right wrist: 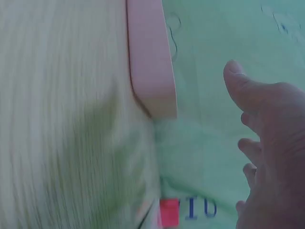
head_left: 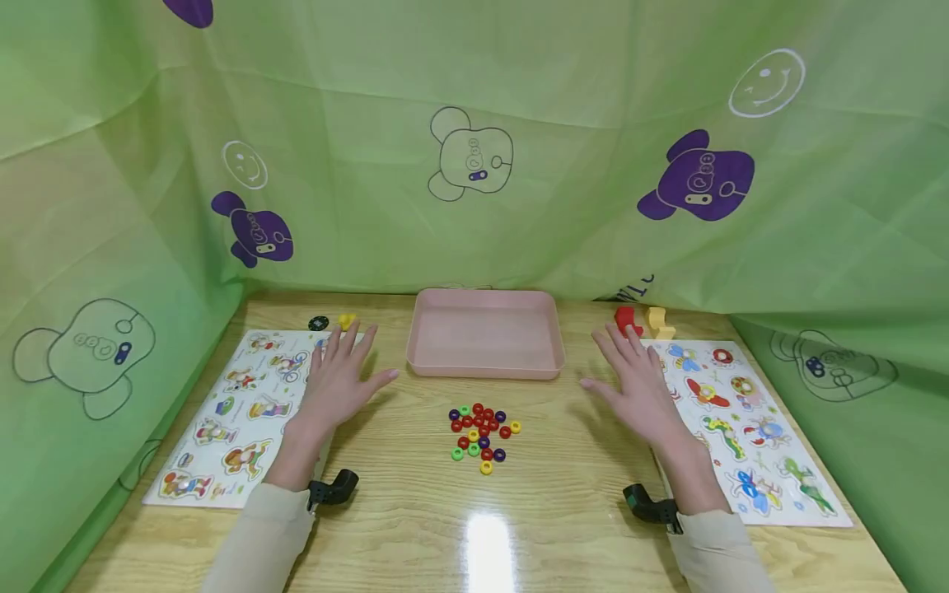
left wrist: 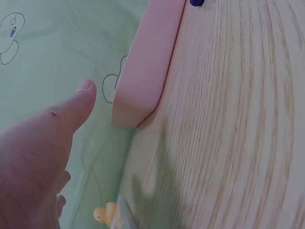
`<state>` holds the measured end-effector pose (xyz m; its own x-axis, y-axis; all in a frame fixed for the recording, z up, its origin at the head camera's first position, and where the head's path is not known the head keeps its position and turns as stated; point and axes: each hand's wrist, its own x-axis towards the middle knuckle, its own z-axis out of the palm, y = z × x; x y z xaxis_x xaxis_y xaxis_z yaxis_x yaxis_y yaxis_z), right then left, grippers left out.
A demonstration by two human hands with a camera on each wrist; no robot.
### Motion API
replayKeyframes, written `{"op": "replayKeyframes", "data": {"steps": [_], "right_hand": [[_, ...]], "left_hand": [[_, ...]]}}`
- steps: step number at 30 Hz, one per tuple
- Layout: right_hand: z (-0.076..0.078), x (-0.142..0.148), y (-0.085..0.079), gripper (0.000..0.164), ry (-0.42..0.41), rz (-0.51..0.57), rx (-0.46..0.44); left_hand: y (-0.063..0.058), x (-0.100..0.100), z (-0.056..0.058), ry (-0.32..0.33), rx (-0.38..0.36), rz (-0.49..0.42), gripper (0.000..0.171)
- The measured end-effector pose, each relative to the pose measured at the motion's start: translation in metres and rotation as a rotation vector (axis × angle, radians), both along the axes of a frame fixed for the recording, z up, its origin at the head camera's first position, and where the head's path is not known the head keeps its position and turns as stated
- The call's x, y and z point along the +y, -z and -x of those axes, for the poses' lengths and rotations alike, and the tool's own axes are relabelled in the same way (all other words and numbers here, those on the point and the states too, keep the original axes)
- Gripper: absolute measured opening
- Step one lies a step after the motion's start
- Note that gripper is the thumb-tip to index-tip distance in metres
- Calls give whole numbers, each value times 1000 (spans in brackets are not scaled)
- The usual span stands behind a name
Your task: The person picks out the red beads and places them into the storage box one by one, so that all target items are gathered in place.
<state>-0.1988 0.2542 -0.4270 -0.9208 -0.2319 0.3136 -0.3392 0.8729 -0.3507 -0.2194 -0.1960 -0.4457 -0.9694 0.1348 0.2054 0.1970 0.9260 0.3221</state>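
Fingers spread, my left hand (head_left: 335,383) hovers over the inner edge of the left picture board (head_left: 245,387) and holds nothing. On the other side my right hand (head_left: 636,391), also spread and bare, is above the inner edge of the right picture board (head_left: 771,461). Between the hands, a loose cluster of small ring beads (head_left: 483,424) in red, yellow, green and purple lies on the wooden table (head_left: 415,511). Behind the beads stands a shallow pink tray (head_left: 485,372) with nothing in it. In both wrist views the thumb is apart from the tray's side (left wrist: 143,67).
A black round disc (head_left: 318,323) and a small yellow duck (head_left: 346,320) sit behind the left board. Behind the right board are a red block (head_left: 625,316) and a yellow block (head_left: 659,323). Green cloth (head_left: 356,206) with bear drawings walls the back and sides.
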Motion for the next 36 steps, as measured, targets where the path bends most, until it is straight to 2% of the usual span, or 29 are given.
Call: {"op": "replayKeyframes", "data": {"steps": [9,17,25,31,36], "right_hand": [[-13,-43,-2,66,-175,31,-35],[-28,-81,5,49,-288,-23,-49],[-37,-104,13,25,-386,-60,-147],[-36,-112,19,14,-416,-86,-120],[-33,-118,21,14,-429,-88,-113]], "left_hand": [[4,24,10,18,-12,-34,86],[14,44,23,53,-50,-78,86],[17,60,34,81,-144,-274,90],[23,70,39,107,-186,-397,93],[27,73,38,99,-174,-448,97]]}}
